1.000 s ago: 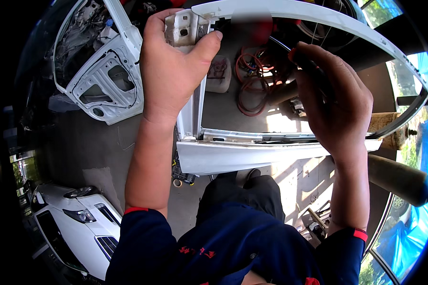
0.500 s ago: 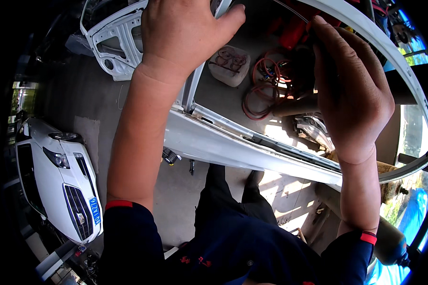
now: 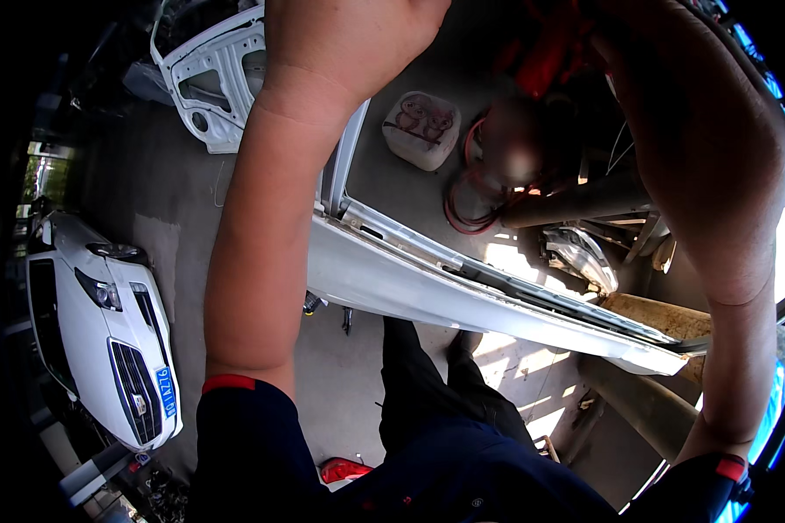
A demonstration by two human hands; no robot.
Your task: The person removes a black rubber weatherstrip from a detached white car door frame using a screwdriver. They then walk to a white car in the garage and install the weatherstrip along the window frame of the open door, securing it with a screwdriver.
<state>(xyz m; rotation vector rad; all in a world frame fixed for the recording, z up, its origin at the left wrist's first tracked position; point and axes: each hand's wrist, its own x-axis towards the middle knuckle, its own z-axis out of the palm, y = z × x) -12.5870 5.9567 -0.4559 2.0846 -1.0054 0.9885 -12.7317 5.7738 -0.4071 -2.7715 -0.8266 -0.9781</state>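
A white car door (image 3: 410, 281) with a window frame stands across the view in front of my body, its sill sloping down to the right. My left hand (image 3: 349, 48) is at the top, over the upright bar of the window frame. Its thumb side shows, but the fingertips run past the upper edge of the picture. My right hand (image 3: 711, 122) is raised at the upper right, near the frame's far side, dark in shadow. Its fingers are hidden, so what it grips cannot be made out.
A white car (image 3: 105, 340) stands at the left. Another bare white door shell (image 3: 222, 83) is at the upper left. Beyond the door are a pale cushion-like block (image 3: 422, 131), red hoses (image 3: 469, 218) and a headlight (image 3: 584, 261). A red lamp (image 3: 344, 471) lies near my body.
My right hand has moved right and closer, its fingers now out of sight. My left hand has risen slightly, its thumb drawn in. The door's right end has shifted right and down.
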